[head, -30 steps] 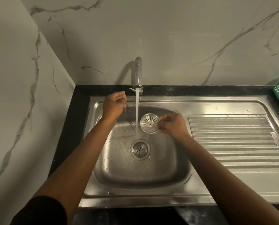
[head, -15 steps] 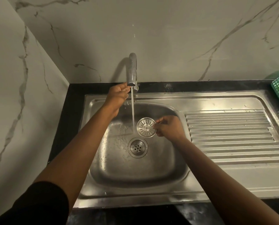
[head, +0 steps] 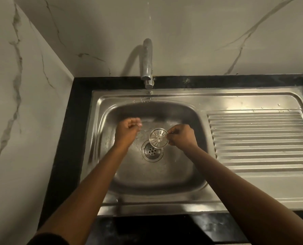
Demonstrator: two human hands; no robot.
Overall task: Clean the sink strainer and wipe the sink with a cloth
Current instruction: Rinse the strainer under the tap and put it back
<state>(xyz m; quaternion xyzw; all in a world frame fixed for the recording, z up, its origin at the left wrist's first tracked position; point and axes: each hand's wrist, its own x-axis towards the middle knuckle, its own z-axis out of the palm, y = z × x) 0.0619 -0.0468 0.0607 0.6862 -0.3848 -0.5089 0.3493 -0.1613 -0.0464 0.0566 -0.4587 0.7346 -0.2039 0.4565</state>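
1. Since the earlier frame, left hand [head: 127, 128] has dropped from the tap [head: 147, 68] into the basin and the water stream is gone; only stray drops show on the wall above the spout
2. Right hand [head: 181, 137] pinches the sink strainer [head: 159, 138] by its right edge, thumb and fingertips closed narrowly on the rim. Strainer is held tilted, face toward the camera, just above and slightly right of the open drain [head: 152, 151], not seated in it
3. Judgement: holding it by the edge keeps the slotted face exposed for rinsing or rubbing and lets drips fall straight into the drain
4. Left hand is loosely curled, fingers blurred, holding nothing visible; it hangs left of the strainer, apart from it. Judgement: placed to come across and scrub the strainer face
5. Stainless sink [head: 164, 184] shows water beading around the drain; drainboard [head: 258, 138] to the right carries nothing
6. No cloth is in view, so the wiping step is judged not yet begun; strainer cleaning is the step in hand
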